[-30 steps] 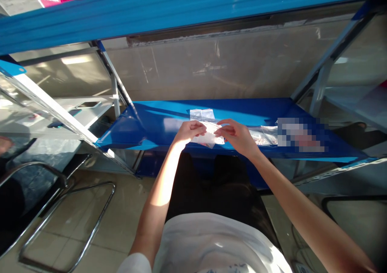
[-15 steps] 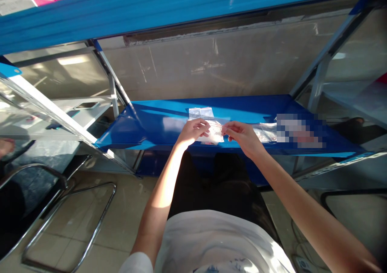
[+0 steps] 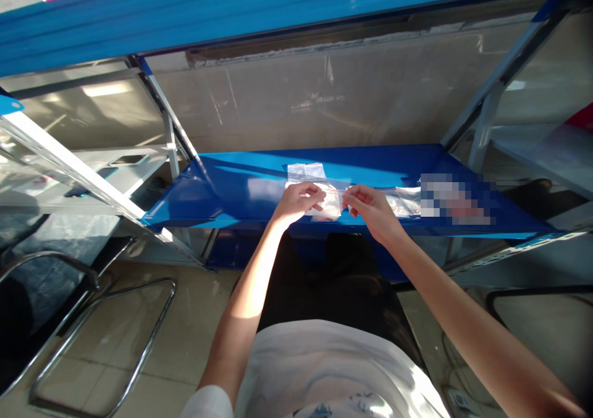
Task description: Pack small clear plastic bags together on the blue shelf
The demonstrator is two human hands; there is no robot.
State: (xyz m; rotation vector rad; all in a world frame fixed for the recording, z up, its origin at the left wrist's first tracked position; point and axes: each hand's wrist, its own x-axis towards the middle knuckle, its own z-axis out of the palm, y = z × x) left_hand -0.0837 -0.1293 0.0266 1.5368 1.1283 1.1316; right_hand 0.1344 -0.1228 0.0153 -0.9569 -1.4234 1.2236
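Observation:
A clear zip-lock bag [image 3: 330, 205] with pale contents hangs between my hands, just above the front part of the blue shelf [image 3: 241, 205]. My left hand [image 3: 303, 202] pinches its top edge on the left. At the right end of the same edge, my right hand [image 3: 368, 204] grips it between thumb and fingers. Behind it, flat clear zip-lock bags [image 3: 306, 171] lie on the shelf. To the right of my right hand rests another filled clear bag [image 3: 405, 202]; what is in it is too small to make out.
A blurred-out patch [image 3: 456, 200] covers something on the shelf's right side. An upper blue beam [image 3: 278, 20] crosses above my hands. White shelf posts [image 3: 69, 165] stand at the left. A metal-framed chair [image 3: 157, 331] is on the floor to the left, and a phone [image 3: 128, 160] lies on a side shelf.
Both hands keep their pinch on the bag's top edge, with hardly any movement. The whole view has shifted slightly. A person's hand at the far left has gone out of sight.

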